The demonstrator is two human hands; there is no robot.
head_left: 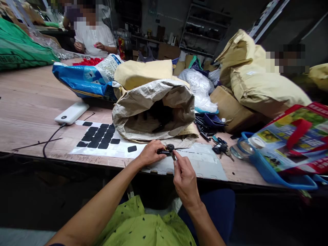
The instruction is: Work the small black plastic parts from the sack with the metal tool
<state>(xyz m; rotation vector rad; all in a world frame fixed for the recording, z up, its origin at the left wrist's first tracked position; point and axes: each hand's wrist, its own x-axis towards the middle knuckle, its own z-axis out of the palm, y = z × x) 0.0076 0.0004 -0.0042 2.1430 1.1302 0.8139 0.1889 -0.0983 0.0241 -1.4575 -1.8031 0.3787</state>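
Note:
My left hand [152, 152] is closed on a small black part [164, 151] with a rounded knob at its right end, just over the grey board [194, 160] at the table's front edge. My right hand [185, 172] pinches a thin tool [173, 156], perhaps a blade or tweezers, whose tip meets the knob. Its exact kind is too small to tell. Straight ahead lies an open paper-lined sack [153, 89], its mouth facing me, with dark pieces inside. On the left, several black rounded pads [103, 139] lie in rows on a white sheet [77, 150].
A white power bank [71, 112] with a black cable lies to the left. At right are keys [224, 149], a glass jar [242, 149], a blue tray [263, 167] and a colourful bag [299, 136]. A person in white [94, 37] sits across the table.

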